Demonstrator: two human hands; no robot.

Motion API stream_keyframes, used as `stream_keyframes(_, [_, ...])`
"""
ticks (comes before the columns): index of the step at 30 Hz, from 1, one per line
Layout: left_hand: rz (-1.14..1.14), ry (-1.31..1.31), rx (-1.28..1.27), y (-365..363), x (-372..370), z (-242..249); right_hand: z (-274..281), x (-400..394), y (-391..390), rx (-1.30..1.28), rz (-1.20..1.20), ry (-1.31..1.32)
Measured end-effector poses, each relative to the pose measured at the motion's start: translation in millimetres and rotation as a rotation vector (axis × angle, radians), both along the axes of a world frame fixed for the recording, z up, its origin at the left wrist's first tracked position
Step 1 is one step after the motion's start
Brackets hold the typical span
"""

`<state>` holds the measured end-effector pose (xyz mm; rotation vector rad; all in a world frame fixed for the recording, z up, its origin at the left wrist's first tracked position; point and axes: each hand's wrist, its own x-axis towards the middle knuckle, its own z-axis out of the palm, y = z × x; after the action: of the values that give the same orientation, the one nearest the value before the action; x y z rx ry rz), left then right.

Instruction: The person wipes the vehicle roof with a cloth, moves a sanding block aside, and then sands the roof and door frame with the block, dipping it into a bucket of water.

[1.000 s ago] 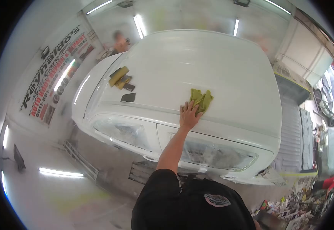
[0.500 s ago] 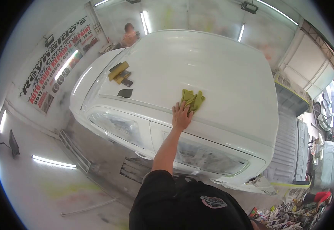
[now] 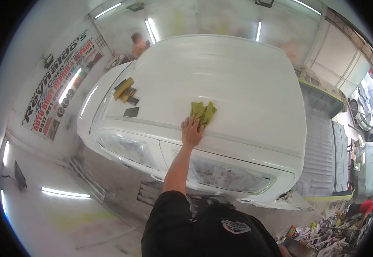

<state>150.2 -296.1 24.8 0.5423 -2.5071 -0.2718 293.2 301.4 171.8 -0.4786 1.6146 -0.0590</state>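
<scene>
My left hand (image 3: 191,132) lies palm down on the white vehicle roof (image 3: 237,85), near its side edge. Its fingers are stretched out and a little apart, reaching the lower left edge of a crumpled yellow-green cloth (image 3: 203,115). The thumb side touches the cloth, and whether any of it lies under the palm is hidden. To the left on the roof sit a yellowish block (image 3: 123,88), more dark and tan blocks stacked against it, and a separate dark grey flat pad (image 3: 131,112). My right hand is out of view; only a bit of skin shows at the bottom edge.
Plastic-covered side windows (image 3: 233,176) face me below the roof edge. A ribbed truck bed (image 3: 317,145) extends at the right. Another person (image 3: 138,44) is beyond the hood at the upper left. A metal frame (image 3: 87,179) lies on the floor, and clutter (image 3: 323,235) fills the lower right.
The whole view has shifted, with the roof and its objects now slightly further left. My left hand remains at the cloth, its fingers still stretched out.
</scene>
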Motion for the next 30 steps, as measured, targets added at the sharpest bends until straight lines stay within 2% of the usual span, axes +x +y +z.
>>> stream_keyframes(30, [-0.014, 0.007, -0.011, -1, -2, -1, -6, -5, 11, 0.004, 0.061, -0.061])
